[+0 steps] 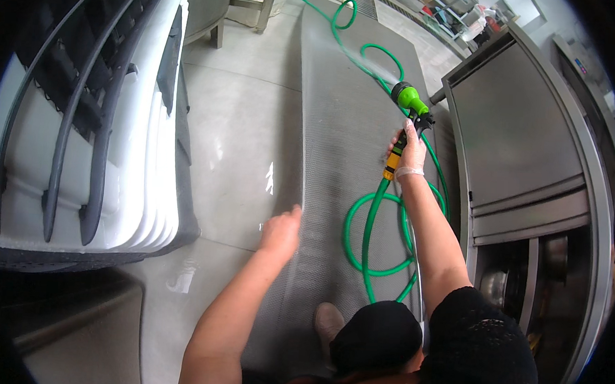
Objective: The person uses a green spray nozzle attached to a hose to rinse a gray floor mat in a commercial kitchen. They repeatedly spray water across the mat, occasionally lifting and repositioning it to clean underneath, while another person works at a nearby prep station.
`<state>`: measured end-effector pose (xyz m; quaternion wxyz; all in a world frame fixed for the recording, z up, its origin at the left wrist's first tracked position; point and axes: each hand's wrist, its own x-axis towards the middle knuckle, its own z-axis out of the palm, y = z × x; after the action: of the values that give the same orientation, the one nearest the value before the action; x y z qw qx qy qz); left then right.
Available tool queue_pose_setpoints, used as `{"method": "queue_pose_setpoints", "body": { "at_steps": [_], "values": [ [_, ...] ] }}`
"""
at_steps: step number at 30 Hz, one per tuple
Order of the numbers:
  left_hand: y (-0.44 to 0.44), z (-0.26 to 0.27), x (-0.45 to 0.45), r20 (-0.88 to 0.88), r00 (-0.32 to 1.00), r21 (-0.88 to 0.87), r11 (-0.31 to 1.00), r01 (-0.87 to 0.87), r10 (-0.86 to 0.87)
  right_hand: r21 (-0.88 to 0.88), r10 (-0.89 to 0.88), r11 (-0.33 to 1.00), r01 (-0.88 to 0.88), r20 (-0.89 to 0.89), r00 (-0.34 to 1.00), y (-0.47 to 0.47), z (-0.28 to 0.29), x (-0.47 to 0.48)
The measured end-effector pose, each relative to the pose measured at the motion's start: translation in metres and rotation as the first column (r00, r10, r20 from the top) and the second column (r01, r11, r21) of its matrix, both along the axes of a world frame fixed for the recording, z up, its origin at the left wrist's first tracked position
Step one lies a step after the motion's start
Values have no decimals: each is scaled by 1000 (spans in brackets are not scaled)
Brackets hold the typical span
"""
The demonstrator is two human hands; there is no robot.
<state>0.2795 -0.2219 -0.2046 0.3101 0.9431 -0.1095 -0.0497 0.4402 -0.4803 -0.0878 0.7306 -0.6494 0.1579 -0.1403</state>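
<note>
My right hand (413, 150), in a thin clear glove, grips the black handle of a green hose spray nozzle (409, 97). White spray leaves its head towards the upper left. A yellow connector (391, 164) joins the handle to a green garden hose (368, 242), which lies in loops over the grey textured floor mat (352, 142). My left hand (280, 231) pinches the left edge of this long mat, which looks slightly raised there. Below, the toe of a shoe (328, 318) rests on the mat.
A white plastic appliance (141, 183) with dark louvres stands at the left. To the right is a stainless steel cabinet (520, 119) with metal pots on its lower shelf. Wet tiled floor (231, 151) shines beside the mat. Beyond lie a floor drain grate (362, 4) and a steel table leg (266, 7).
</note>
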Motion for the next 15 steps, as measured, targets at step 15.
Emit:
{"method": "queue_pose_setpoints", "body": {
  "at_steps": [15],
  "values": [
    [-2, 0, 0, -11, 1000, 21, 999, 29, -29, -3, -15, 1000, 16, 79, 997, 4, 3, 20]
  ]
}}
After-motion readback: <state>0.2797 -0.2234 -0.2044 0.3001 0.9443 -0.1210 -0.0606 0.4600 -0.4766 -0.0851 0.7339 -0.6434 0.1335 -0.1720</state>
